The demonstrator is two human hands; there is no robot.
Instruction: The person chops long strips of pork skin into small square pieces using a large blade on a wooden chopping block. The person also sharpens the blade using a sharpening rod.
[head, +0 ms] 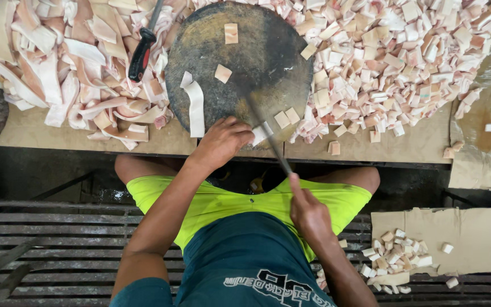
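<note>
1. Dark round board sits mid-bench, worn and greasy, w/ a few cut bits on top.
2. L hand at board's near edge, fingers curled down, pressing on a pale strip end; grip detail partly hidden by knuckles.
3. R hand lower, over the lap, fist closed round knife handle; index laid along top.
4. Knife runs up-left from R hand, blade angled across near board edge, passing just beside L fingertips; tip lies on the board.
5. Long white strip on board's left part, near end hanging over edge, just left of L hand.
6. Small squares on board right of blade, touching each other; two more single pieces further up.
7. Cut-cube pile to right of board, pink-white, spilling up against board rim.
8. Uncut strip heap to left, long curled pieces, also up against rim.
9. Steel rod w/ black-red handle lying on the strip heap, just left of board, well apart from both hands.
10. Cardboard covers bench under all of it.
11. Second, smaller cube heap on a cardboard sheet lower right, near R forearm.
12. Metal slat bench under person; yellow-green shorts, teal shirt.
</note>
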